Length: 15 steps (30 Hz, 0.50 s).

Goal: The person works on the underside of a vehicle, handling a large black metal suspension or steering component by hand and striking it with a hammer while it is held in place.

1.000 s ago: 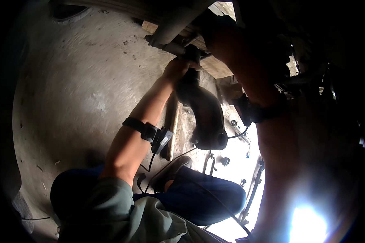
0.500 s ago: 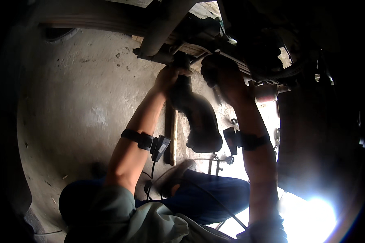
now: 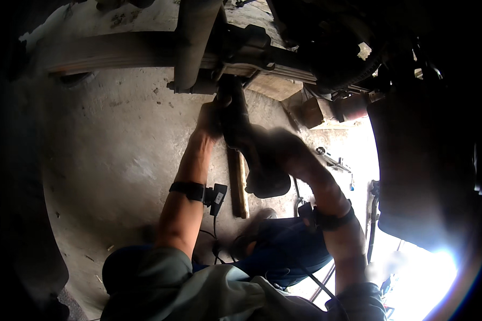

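A black impact wrench [image 3: 234, 117] stands nose up beneath a vehicle's leaf spring, its upper end against the clamp there. My left hand [image 3: 211, 115] is closed round its upper part. At the tool's handle, dark and smeared by motion, is my right hand [image 3: 284, 150]; it appears wrapped round the handle, its fingers mostly hidden. Below both hands the wide base [image 3: 270, 184] of the wrench hangs free. Above them runs the stacked leaf spring [image 3: 139, 51], with a thick round tube [image 3: 190, 48] crossing it.
On the concrete floor a wooden stick [image 3: 243, 187] lies under the tool. Wooden blocks [image 3: 276, 85] sit beyond the spring, and a metal tool [image 3: 334, 160] lies to the right. A large dark tyre-like shape [image 3: 428, 176] fills the right side. Cables hang from my wrist-strapped devices [image 3: 217, 198].
My right hand has come down from beside the leaf spring to the wrench's handle. My left hand stays on the wrench's upper part. The view has shifted, showing more of the spring.
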Tool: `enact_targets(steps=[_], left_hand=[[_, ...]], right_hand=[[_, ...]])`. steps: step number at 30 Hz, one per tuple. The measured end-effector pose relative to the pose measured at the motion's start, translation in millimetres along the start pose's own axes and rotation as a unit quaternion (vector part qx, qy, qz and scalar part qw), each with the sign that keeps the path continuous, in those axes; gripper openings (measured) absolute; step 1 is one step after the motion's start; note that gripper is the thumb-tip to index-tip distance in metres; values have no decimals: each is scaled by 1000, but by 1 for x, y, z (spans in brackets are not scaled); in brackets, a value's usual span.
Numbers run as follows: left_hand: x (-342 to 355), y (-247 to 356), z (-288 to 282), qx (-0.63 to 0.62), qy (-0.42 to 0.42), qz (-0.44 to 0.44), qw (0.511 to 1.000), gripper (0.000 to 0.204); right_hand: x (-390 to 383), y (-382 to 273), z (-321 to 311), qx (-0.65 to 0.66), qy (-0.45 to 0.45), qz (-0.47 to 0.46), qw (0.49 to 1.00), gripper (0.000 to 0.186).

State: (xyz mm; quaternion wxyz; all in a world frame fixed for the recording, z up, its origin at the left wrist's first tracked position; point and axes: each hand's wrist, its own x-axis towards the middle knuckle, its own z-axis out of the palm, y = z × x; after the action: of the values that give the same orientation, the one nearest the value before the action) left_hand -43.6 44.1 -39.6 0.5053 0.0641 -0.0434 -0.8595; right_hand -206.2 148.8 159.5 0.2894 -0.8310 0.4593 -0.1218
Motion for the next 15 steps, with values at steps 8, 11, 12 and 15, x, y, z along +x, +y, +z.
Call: enact_targets(steps=[8, 11, 12, 15], left_hand=[[4, -8, 7, -15, -83, -20, 996, 66], [4, 1, 10, 35, -76, -45, 995, 57], [5, 5, 13, 45, -71, -46, 995, 56], [6, 6, 16, 48, -74, -66, 994, 50]], right_hand=[[-8, -28, 6, 475, -53, 284, 831, 30], [-15, -33, 10, 579, -36, 287, 762, 31], [-15, -28, 11, 585, -43, 291, 756, 29], [-18, -17, 18, 537, -23, 310, 784, 26]])
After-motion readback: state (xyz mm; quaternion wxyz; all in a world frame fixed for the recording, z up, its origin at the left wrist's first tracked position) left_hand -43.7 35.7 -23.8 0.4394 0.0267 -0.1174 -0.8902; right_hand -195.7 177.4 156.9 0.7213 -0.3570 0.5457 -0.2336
